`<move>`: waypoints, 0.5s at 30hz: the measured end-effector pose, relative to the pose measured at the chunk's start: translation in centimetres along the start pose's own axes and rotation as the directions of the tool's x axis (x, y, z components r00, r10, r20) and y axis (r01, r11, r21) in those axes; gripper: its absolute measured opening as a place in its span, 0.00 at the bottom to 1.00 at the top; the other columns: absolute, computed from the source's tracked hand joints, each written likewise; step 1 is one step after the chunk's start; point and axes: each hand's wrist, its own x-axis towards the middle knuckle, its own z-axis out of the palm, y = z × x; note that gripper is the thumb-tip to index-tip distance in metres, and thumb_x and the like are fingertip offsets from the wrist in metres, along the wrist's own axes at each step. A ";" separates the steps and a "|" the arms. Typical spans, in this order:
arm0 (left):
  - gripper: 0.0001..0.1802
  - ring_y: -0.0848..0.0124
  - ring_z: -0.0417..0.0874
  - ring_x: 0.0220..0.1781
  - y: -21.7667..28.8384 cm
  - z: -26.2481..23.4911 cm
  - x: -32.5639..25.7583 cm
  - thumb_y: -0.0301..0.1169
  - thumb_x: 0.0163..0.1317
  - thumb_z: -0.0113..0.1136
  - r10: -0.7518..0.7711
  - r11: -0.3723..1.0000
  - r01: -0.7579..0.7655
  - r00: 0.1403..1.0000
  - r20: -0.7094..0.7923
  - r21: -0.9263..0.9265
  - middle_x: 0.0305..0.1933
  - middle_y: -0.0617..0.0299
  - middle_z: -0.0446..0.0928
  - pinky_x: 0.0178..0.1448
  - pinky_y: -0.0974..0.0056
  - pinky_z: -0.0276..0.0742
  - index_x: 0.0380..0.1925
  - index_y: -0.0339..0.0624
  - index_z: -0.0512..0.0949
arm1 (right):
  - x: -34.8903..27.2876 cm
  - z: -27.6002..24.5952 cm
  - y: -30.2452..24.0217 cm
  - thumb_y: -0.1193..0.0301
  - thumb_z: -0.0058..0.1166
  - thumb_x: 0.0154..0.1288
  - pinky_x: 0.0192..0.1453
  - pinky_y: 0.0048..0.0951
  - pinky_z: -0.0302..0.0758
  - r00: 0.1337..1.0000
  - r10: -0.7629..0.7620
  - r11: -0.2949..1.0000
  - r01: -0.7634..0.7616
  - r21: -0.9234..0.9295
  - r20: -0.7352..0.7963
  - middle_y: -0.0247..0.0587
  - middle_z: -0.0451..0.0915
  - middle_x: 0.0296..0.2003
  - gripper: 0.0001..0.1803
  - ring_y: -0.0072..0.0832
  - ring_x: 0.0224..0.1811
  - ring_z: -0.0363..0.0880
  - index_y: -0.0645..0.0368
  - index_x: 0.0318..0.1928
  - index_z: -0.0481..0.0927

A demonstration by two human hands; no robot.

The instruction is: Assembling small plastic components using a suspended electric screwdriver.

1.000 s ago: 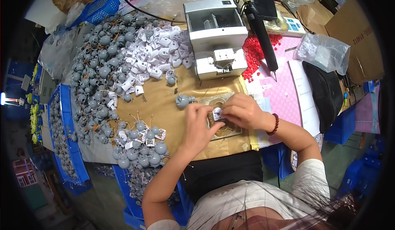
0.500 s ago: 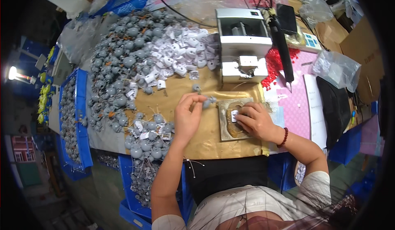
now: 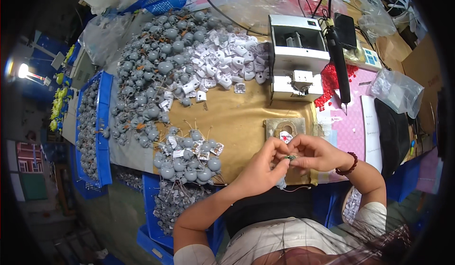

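Observation:
My left hand (image 3: 265, 168) and my right hand (image 3: 318, 154) meet at the bench's near edge, fingertips closed together. Between them shows a small green circuit board (image 3: 290, 157). A grey rounded part (image 3: 281, 183) hangs below my left fingers, with a thin wire trailing to the right. How board and grey part join is hidden by my fingers. Just beyond my hands lies a square metal fixture block (image 3: 271, 125) with an oval recess. In that recess rests a white shell piece (image 3: 286, 136) with a bit of red on it.
Grey ball-shaped parts (image 3: 163, 68) and white shells (image 3: 222, 56) are heaped at left. A smaller grey pile (image 3: 189, 161) sits nearer. Behind the fixture stands a white machine (image 3: 298, 52); a black electric screwdriver (image 3: 339, 66) hangs beside red pieces (image 3: 332, 82). Blue bins (image 3: 105, 137) flank the bench.
My left hand has moved right and nearer with a grey part to meet my right hand. My right hand has left the white shell in the fixture. The view has shifted slightly.

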 end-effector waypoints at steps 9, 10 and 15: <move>0.22 0.67 0.77 0.49 -5.6 -0.4 0.6 0.26 0.65 0.65 0.062 0.958 0.014 0.966 -0.252 0.288 0.51 0.55 0.74 0.53 0.62 0.75 0.56 0.40 0.68 | 0.7 -1.4 3.9 0.76 0.63 0.52 0.32 0.36 0.79 0.844 -0.535 0.216 0.178 -0.960 0.036 0.37 0.80 0.33 0.15 0.36 0.33 0.81 0.58 0.43 0.83; 0.22 0.64 0.77 0.49 -5.7 -0.1 0.7 0.26 0.63 0.66 0.172 0.886 -0.030 0.948 -0.269 0.463 0.50 0.54 0.74 0.53 0.61 0.75 0.55 0.39 0.69 | 0.8 -1.5 4.2 0.75 0.63 0.52 0.32 0.34 0.79 0.839 -0.542 0.153 0.165 -0.974 0.057 0.36 0.79 0.34 0.16 0.35 0.34 0.81 0.58 0.44 0.83; 0.22 0.54 0.77 0.50 -5.9 -0.2 1.7 0.25 0.56 0.70 0.329 0.746 -0.063 0.901 -0.284 0.663 0.48 0.50 0.73 0.53 0.58 0.75 0.50 0.37 0.73 | 2.0 -2.0 5.1 0.71 0.63 0.49 0.29 0.29 0.76 0.822 -0.546 -0.064 0.150 -0.987 0.161 0.37 0.80 0.37 0.22 0.30 0.34 0.78 0.60 0.48 0.83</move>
